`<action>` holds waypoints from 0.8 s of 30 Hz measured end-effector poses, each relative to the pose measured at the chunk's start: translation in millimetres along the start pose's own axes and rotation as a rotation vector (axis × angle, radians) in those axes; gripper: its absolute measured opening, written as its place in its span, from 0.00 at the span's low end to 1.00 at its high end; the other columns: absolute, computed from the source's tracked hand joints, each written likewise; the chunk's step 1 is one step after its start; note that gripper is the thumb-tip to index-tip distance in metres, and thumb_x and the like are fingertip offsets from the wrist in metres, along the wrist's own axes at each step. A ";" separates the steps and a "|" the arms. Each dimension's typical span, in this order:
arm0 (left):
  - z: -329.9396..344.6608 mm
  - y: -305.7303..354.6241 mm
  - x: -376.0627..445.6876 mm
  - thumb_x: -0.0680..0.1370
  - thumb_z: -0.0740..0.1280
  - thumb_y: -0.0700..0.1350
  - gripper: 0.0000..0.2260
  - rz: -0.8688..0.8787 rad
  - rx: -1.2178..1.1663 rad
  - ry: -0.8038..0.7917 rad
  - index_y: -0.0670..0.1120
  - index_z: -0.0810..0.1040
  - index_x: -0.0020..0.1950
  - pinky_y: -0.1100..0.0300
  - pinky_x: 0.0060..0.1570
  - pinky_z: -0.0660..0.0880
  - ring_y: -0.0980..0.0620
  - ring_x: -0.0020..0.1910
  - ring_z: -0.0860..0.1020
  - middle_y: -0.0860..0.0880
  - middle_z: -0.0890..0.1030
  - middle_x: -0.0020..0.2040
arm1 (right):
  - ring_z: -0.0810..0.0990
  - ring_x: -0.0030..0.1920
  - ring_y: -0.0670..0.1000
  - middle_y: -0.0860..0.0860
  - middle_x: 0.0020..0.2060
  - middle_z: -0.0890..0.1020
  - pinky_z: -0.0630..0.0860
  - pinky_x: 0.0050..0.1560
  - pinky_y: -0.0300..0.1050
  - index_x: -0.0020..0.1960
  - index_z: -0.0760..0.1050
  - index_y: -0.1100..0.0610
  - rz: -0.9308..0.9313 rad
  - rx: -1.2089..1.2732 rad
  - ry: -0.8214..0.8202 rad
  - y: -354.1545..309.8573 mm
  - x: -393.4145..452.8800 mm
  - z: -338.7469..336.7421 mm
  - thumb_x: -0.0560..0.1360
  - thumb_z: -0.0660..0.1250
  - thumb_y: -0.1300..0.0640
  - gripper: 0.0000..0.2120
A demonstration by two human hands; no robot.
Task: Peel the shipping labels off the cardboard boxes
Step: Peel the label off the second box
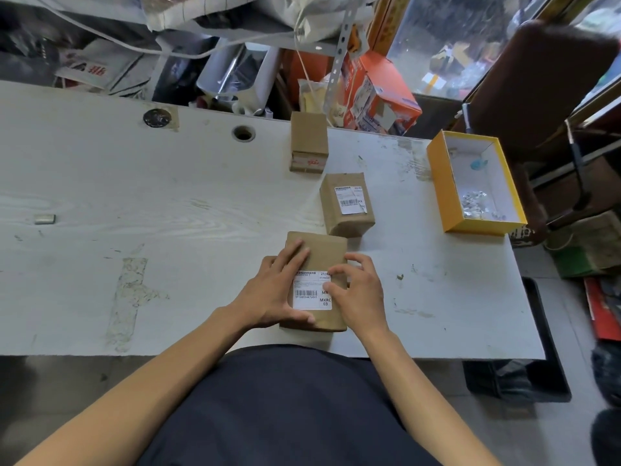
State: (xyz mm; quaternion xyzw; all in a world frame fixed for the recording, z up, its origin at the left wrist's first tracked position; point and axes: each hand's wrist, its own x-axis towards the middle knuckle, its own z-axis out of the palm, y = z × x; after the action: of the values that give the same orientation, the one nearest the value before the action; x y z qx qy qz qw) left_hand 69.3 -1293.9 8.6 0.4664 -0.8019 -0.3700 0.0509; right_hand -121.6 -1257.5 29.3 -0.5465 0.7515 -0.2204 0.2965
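Observation:
A flat brown cardboard box [327,252] lies near the front edge of the white table [134,213]. A white shipping label [307,294] with a barcode is stuck on its near half. My left hand [274,290] rests flat on the box's left side, thumb at the near edge, holding it down. My right hand [356,290] has its fingertips on the label's right edge and upper right corner. A second box [346,203] behind it carries a label [349,200] with a curled lower right corner. A third box [308,141] stands farther back.
An open yellow box [473,183] with a white inside holds small scraps at the table's right. A small metal piece [44,218] lies far left. Two round cable holes [243,133] sit near the back edge. Clutter fills the shelf behind the table.

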 end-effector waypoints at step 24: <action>-1.4 0.5 -0.5 0.62 0.73 0.70 0.57 0.006 -0.006 -0.024 0.58 0.42 0.79 0.43 0.57 0.76 0.46 0.72 0.56 0.67 0.36 0.76 | 0.72 0.63 0.47 0.46 0.65 0.71 0.72 0.63 0.49 0.54 0.83 0.52 -0.024 0.028 0.017 2.4 -1.7 1.8 0.70 0.75 0.57 0.12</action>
State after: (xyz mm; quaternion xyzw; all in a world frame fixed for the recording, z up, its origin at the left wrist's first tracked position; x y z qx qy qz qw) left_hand 69.8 -1294.2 10.1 0.4593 -0.8027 -0.3779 0.0439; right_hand -121.5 -1255.2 26.7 -0.5492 0.7444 -0.2391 0.2951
